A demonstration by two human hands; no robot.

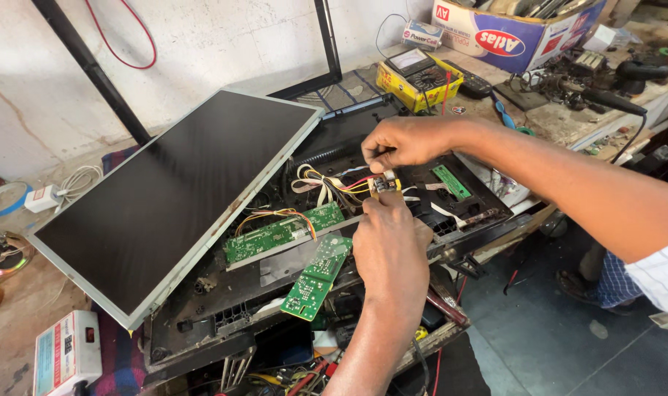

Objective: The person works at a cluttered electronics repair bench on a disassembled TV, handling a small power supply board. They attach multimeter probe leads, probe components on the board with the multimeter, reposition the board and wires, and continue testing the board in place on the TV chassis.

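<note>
A: What holds things here?

B: At the far right of the worktop (561,121) stands an open cardboard box (521,33) with tools or rods poking out; just what they are is unclear. Nearer, the black plastic rear shell of a flat screen (334,147) lies open like a tray. Inside it sit a long green circuit board (282,231), a smaller green circuit board (315,277) tilted over its near edge, and a bundle of coloured wires (326,183). The dark display panel (169,198) leans up at the left.

A: And the hands?

B: The right hand (407,141) reaches in from the far right, palm down, its fingers pinched shut on the wires. The left hand (391,246) comes up from the near edge, back of the hand showing, its fingers closed on a small yellow and black connector piece (384,183).

A: Where is that piece?

B: Between the two hands, over the middle of the shell, just right of the wire bundle.
</note>
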